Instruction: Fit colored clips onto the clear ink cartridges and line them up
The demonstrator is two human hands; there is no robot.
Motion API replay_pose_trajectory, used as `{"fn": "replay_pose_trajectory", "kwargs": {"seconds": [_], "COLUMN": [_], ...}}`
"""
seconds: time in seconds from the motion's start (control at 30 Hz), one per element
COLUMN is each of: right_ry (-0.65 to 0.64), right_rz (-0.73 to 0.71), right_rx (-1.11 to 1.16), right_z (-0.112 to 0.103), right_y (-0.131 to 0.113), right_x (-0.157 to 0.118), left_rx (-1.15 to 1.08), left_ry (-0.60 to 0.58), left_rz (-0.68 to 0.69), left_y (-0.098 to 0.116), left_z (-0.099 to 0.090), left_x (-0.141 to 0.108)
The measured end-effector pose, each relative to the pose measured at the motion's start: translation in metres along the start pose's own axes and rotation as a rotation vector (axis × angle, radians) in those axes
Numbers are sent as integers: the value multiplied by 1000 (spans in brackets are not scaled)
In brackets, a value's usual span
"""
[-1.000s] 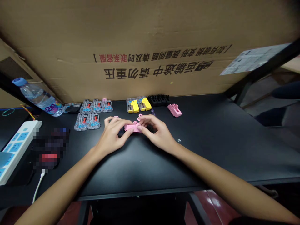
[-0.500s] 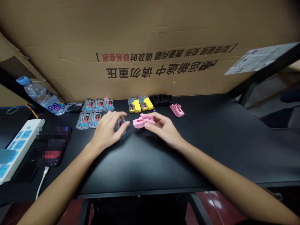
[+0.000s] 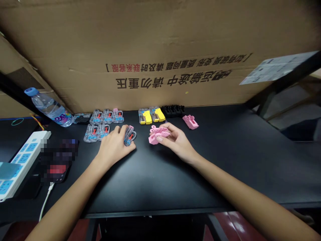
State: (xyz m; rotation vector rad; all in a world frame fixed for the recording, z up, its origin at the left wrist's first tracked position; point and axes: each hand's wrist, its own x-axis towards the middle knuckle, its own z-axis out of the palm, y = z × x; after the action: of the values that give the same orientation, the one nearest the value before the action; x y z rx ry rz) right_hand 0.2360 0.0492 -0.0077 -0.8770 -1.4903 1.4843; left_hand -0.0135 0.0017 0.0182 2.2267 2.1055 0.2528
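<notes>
My left hand (image 3: 114, 144) grips a clear plastic piece (image 3: 129, 135) with blue and red parts inside and a pink tip, between thumb and fingers, tilted just above or on the black table. My right hand (image 3: 177, 142) holds pink plastic parts (image 3: 158, 134) with round loops, pinched by thumb and fingers. Beyond my left hand, several similar clear pieces (image 3: 96, 116) lie in two rows. Two clear pieces with yellow parts (image 3: 145, 117) lie behind, between the hands. Another pink part (image 3: 190, 122) rests behind my right hand.
A black rack-like object (image 3: 173, 110) lies at the cardboard wall (image 3: 160, 40). On the left are a water bottle (image 3: 51, 107), a white power strip (image 3: 22, 160), a phone (image 3: 59, 160) and a white cable (image 3: 46, 201).
My left hand has closed on the clear piece, which is now tilted. The pink parts in my right hand have turned and shifted slightly right. The whole view has moved a little.
</notes>
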Motion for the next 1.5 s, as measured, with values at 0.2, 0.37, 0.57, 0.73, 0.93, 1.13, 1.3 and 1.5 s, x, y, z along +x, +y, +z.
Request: {"fn": "replay_pose_trajectory", "kwargs": {"seconds": [0.2,0.37,0.57,0.73,0.93,1.13,1.3,1.5], "right_ry": [-35,-33,-202,-97,-56,-13,-156,-135], "right_rz": [-18,-260,-475,-281,41,54,121,143], "right_rx": [-99,-313,-449,-356,-75,-74,-127,-82], "right_z": [3,6,16,20,16,12,17,26], "right_y": [-1,1,-6,-3,0,-5,-6,5], "right_x": [1,-3,-11,-14,-10,-5,-8,-14], "left_rx": [-202,-497,-703,-805,-1116,-1245,-1242,-1213], "left_ry": [63,140,81,38,1,-83,-135,-159], "left_rz": [21,51,50,77,58,54,77,65], "left_y": [3,3,5,7,8,10,13,16], "left_z": [-2,0,-1,8,20,20,18,25], "left_x": [2,2,1,1,7,7,4,1]}}
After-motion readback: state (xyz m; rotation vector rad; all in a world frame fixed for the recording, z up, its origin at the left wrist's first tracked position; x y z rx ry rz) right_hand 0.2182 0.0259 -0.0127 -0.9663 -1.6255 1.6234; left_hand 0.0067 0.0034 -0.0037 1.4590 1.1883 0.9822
